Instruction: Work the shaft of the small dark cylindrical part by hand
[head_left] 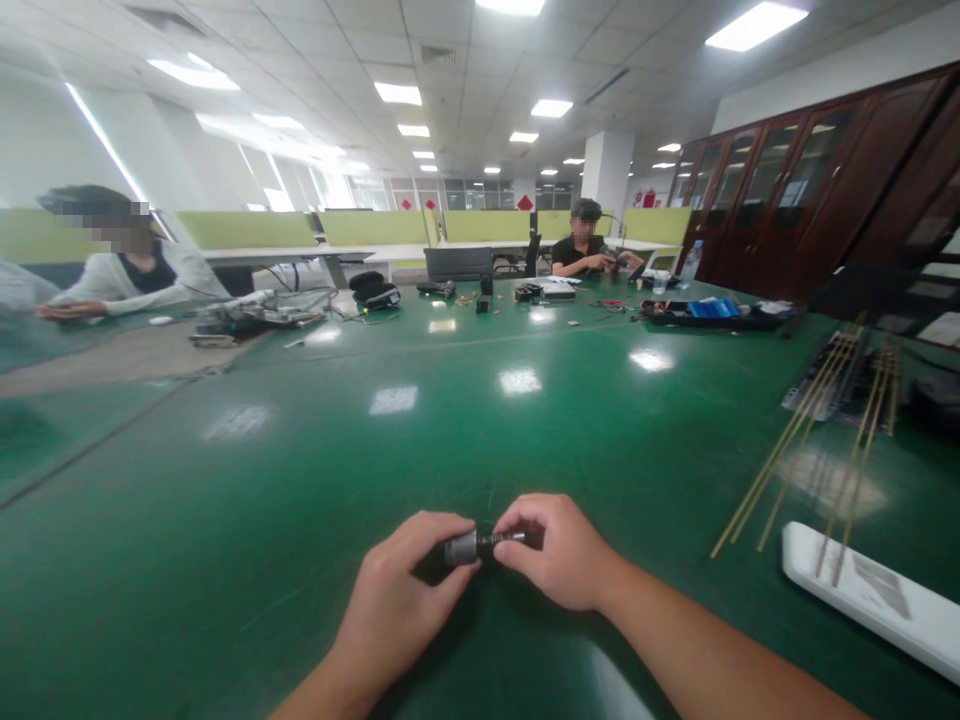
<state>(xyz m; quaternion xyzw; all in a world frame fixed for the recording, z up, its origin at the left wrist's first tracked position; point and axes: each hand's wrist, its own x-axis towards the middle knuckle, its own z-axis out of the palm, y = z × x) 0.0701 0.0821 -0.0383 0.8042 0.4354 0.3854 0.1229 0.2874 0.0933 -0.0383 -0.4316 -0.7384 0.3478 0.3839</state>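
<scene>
Just above the green tabletop, a small cylindrical metal part [463, 548] lies sideways between my two hands. Its left end is a wide grey cylinder; a dark, narrower section and a thin silvery shaft run to the right. My left hand [405, 585] grips the wide end between thumb and fingers. Pinched in the thumb and fingertips of my right hand [559, 550] is the thin end. Fingers cover some of the part, and its exact kind cannot be made out.
Thin brass-coloured rods [780, 450] lie at the right, beside a long white case [870, 590]. Across the green table [315, 450] are a black tray [720, 315], a water bottle [691, 265] and assorted electronics. One person [581, 250] sits opposite, another [142, 270] at the left.
</scene>
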